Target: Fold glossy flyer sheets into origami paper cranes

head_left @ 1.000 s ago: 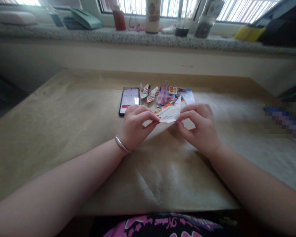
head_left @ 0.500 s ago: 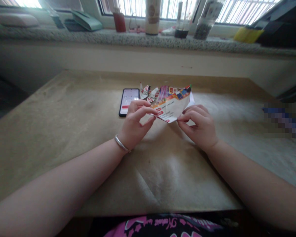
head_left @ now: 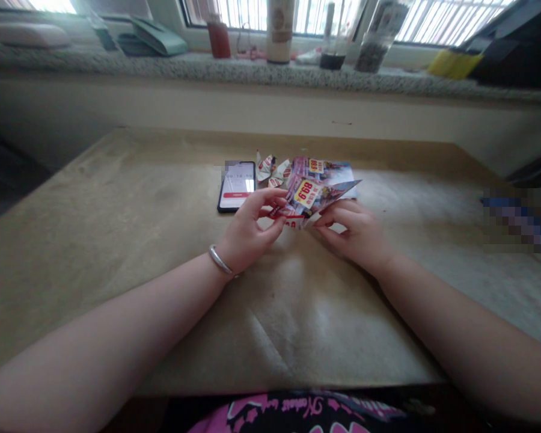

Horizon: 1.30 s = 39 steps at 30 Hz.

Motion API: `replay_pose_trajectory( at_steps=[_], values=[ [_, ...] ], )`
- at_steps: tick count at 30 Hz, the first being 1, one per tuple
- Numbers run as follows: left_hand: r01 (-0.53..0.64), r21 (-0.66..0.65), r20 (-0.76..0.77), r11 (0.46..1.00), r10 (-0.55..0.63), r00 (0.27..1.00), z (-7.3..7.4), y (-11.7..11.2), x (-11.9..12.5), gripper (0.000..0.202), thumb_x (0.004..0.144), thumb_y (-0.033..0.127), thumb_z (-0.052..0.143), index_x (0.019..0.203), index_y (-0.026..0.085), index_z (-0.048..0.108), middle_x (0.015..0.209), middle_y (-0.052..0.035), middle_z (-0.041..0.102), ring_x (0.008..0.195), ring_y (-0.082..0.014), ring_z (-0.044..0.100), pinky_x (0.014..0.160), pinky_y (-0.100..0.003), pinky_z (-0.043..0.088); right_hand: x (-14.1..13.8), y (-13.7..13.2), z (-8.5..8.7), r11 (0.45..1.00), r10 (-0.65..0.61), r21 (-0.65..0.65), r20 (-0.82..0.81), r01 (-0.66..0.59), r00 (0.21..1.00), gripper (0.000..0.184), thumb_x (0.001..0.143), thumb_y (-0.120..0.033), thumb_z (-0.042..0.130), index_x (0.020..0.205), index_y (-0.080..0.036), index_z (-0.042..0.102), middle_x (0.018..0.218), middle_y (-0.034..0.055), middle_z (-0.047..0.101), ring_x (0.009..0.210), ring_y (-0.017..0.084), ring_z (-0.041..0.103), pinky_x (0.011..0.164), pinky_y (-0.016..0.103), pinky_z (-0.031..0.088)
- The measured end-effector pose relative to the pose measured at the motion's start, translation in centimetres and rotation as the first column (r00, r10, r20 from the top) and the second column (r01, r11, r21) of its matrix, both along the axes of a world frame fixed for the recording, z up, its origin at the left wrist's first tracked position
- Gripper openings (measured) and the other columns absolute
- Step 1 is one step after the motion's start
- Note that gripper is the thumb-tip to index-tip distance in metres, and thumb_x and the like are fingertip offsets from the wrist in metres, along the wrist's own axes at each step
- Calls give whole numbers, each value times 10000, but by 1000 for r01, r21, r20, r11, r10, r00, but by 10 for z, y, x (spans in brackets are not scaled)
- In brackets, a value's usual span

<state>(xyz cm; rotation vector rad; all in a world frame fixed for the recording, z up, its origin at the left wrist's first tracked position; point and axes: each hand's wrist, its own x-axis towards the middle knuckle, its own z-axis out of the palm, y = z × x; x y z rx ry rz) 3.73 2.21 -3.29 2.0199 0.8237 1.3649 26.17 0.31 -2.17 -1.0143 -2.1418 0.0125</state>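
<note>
Both my hands hold one folded sheet of printed flyer paper (head_left: 313, 195) just above the table, its colourful side with a yellow price tag facing up. My left hand (head_left: 251, 231), with a silver bangle at the wrist, pinches the sheet's left end between thumb and fingers. My right hand (head_left: 354, 231) grips its right underside, fingers curled. Beyond the sheet lie a small folded paper figure (head_left: 270, 170) and a stack of more flyers (head_left: 327, 171).
A phone (head_left: 235, 184) with a lit screen lies left of the papers on the brown paper-covered table (head_left: 117, 240). A stone windowsill (head_left: 207, 66) behind carries a red cup, jars, bottles and a green case. A blurred blue object (head_left: 518, 219) lies at the right.
The folded sheet was lifted and turned over: its white side faced me before, the printed side faces up now. Both hands shifted slightly with it.
</note>
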Motion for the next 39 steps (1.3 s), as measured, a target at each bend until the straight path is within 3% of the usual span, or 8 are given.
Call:
replay_pose_trajectory(
  at_steps=[4,8,11,14,19,26,32,39],
  values=[
    [-92,58,-128,994,99,987,4,-2,0,281,796,112,591,1069,178,596,1008,-49,613,890,-134,597,723,-250,528,2,-3,1,996,-35,-86,-64,29,997,64,795,-170,584,756,-221,586,765,10,615,676,139,579,605,266,483],
    [-126,90,-267,988,146,953,9,-2,-2,177,791,94,571,928,170,654,917,-39,621,843,-137,567,680,-245,492,8,-4,3,993,-93,-83,-99,85,991,63,776,-173,593,796,-219,556,744,-3,576,638,130,549,557,253,473],
    [-148,142,-344,979,189,920,10,-4,-3,180,786,100,578,927,172,663,944,-43,639,890,-158,569,787,-307,489,13,-3,5,993,-52,-100,37,55,998,76,782,-183,601,848,-220,596,808,16,585,685,140,565,582,261,470],
    [-163,254,-481,953,271,834,12,-9,-3,221,786,167,626,1000,201,669,1023,-48,657,985,-215,548,927,-421,436,17,-1,7,995,-5,-101,194,25,981,85,787,-185,608,855,-219,647,864,40,607,753,165,584,652,291,477],
    [-130,445,-592,886,400,700,16,-20,-1,196,827,235,615,1007,266,685,1096,-31,667,1152,-305,457,986,-527,362,17,-1,7,991,55,-136,368,-5,928,113,808,-191,589,861,-219,685,877,53,646,835,206,596,746,344,479],
    [-67,484,-628,873,399,668,15,-19,-3,133,855,178,580,896,253,683,1088,-10,689,1213,-291,467,1063,-554,325,18,0,7,985,112,-164,320,-61,941,171,786,-147,587,906,-230,676,1058,60,679,1015,226,601,905,399,478],
    [37,465,-674,884,327,663,13,-12,-7,197,910,160,517,948,262,682,1058,-3,704,1186,-234,533,1133,-547,275,22,4,5,982,123,-177,334,-66,935,306,751,-132,590,1046,-202,632,1107,80,681,1097,244,590,976,428,462],
    [194,527,-710,827,304,635,16,-14,-5,208,943,182,484,1029,261,656,1059,28,708,1198,-231,544,1154,-552,242,25,5,4,975,160,-204,351,-91,923,269,792,-142,573,1030,-223,672,1102,64,692,1033,222,621,928,406,482]
  ],
)
